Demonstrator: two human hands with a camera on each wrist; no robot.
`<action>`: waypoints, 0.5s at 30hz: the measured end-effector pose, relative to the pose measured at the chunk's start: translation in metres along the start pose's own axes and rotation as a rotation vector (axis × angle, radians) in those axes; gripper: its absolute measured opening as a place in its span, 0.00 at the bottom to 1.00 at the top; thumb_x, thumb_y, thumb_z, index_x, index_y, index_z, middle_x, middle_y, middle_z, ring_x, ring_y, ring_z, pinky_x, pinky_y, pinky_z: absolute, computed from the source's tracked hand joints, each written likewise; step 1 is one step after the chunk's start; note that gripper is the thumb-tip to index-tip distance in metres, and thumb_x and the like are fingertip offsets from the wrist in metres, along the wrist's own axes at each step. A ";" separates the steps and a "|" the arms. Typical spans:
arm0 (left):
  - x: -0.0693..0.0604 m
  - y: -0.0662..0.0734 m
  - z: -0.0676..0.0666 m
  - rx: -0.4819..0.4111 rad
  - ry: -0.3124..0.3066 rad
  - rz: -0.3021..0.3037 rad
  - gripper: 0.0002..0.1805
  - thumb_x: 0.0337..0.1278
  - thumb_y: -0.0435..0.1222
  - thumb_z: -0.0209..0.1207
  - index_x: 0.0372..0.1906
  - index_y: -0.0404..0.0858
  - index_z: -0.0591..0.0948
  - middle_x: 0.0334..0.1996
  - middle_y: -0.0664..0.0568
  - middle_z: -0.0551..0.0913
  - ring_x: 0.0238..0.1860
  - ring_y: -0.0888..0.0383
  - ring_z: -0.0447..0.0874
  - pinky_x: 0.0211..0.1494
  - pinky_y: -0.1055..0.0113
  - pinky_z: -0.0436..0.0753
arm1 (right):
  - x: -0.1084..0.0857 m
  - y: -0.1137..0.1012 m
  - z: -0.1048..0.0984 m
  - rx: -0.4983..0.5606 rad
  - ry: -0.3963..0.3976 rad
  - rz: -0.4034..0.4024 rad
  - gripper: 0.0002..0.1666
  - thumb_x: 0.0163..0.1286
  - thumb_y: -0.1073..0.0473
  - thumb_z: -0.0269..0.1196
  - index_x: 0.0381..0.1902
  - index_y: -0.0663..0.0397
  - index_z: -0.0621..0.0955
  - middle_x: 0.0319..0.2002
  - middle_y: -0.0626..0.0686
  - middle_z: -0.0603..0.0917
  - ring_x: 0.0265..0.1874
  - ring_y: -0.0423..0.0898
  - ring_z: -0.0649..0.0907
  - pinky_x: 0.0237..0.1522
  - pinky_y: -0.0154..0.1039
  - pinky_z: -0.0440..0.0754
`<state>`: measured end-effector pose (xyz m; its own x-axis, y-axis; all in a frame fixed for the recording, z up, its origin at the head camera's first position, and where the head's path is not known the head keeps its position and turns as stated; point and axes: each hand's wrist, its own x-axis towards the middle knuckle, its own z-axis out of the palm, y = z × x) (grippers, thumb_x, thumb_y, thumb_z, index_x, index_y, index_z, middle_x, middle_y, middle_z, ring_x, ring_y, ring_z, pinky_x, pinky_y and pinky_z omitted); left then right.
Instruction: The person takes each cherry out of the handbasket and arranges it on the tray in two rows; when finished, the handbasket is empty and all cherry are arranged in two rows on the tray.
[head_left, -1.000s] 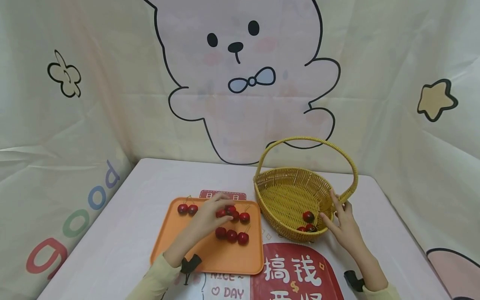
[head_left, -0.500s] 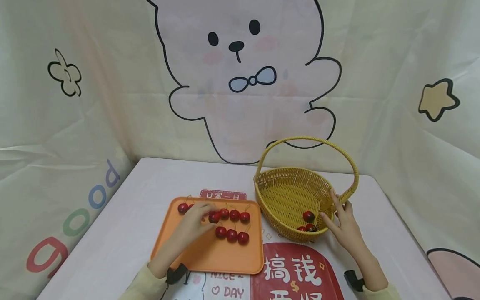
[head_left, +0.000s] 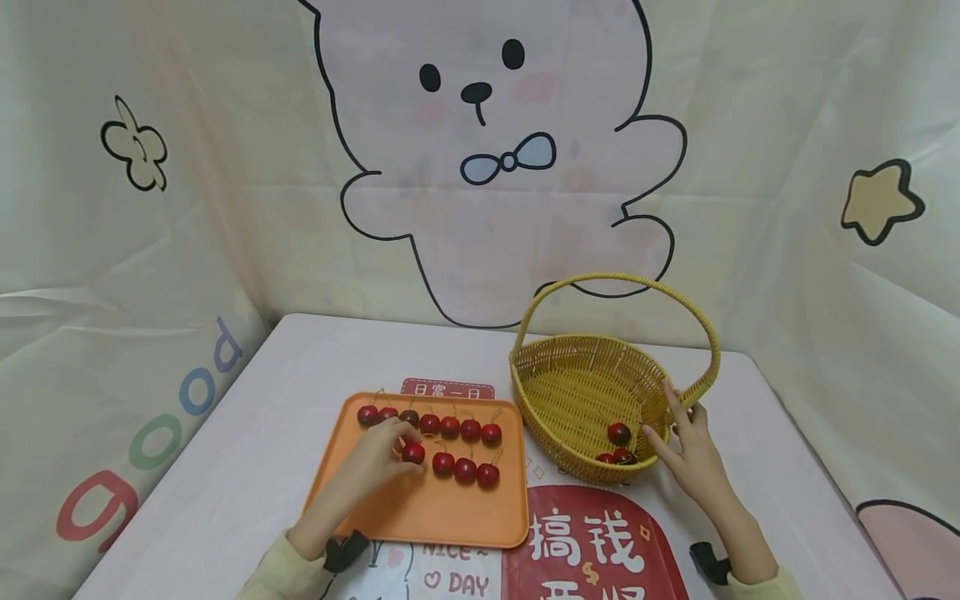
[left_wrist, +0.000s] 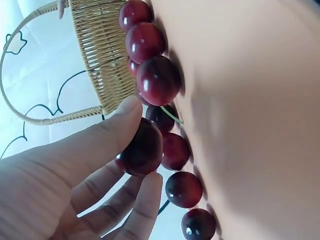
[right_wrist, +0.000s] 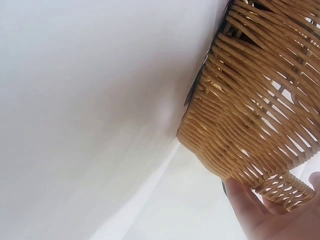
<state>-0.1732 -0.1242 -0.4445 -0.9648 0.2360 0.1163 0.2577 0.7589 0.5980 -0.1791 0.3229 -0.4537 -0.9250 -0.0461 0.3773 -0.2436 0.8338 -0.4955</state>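
Observation:
My left hand [head_left: 365, 462] pinches a dark red cherry [left_wrist: 142, 150] between thumb and fingertips, over the orange tray [head_left: 427, 521]. Behind it on the tray runs a row of cherries [head_left: 450, 427]. To its right lies a shorter row of three cherries [head_left: 465, 472]. At the right stands a yellow woven basket [head_left: 562, 392] with a tall handle and a few cherries [head_left: 618, 433] inside. My right hand [head_left: 693, 462] grips its right rim near the handle's base. In the right wrist view, fingers [right_wrist: 242, 200] touch the woven wall from outside.
The white table [head_left: 330, 346] carries a printed mat with a red patch [head_left: 592, 542] in front of the basket. Fabric with a cartoon bear [head_left: 480, 208] hangs behind. The basket's handle [head_left: 615, 277] arches high above its rim.
My left hand has moved left from the back row, then slightly toward me, now holding a cherry near the front row's left end. My right hand and the basket stay put.

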 end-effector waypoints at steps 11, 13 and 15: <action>0.001 -0.005 0.007 0.032 -0.061 -0.061 0.18 0.32 0.39 0.74 0.31 0.43 0.78 0.24 0.57 0.72 0.25 0.61 0.67 0.27 0.71 0.69 | 0.000 0.000 0.000 0.007 0.011 -0.018 0.49 0.61 0.60 0.63 0.73 0.42 0.49 0.61 0.74 0.55 0.52 0.71 0.70 0.44 0.65 0.74; 0.002 -0.006 0.009 0.035 -0.064 -0.062 0.19 0.32 0.40 0.75 0.31 0.43 0.77 0.24 0.57 0.72 0.25 0.61 0.67 0.27 0.71 0.69 | 0.000 -0.001 0.000 0.007 0.009 -0.017 0.49 0.62 0.60 0.63 0.73 0.42 0.49 0.61 0.74 0.55 0.52 0.71 0.70 0.44 0.65 0.74; 0.002 -0.007 0.010 0.033 -0.067 -0.056 0.19 0.31 0.40 0.75 0.31 0.43 0.77 0.25 0.57 0.72 0.25 0.61 0.67 0.27 0.71 0.69 | 0.000 -0.001 0.000 0.006 0.007 -0.013 0.48 0.62 0.59 0.63 0.73 0.41 0.49 0.61 0.74 0.55 0.51 0.71 0.71 0.44 0.65 0.74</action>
<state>-0.1766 -0.1233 -0.4566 -0.9723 0.2319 0.0301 0.2066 0.7911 0.5757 -0.1788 0.3224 -0.4535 -0.9196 -0.0530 0.3892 -0.2573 0.8299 -0.4950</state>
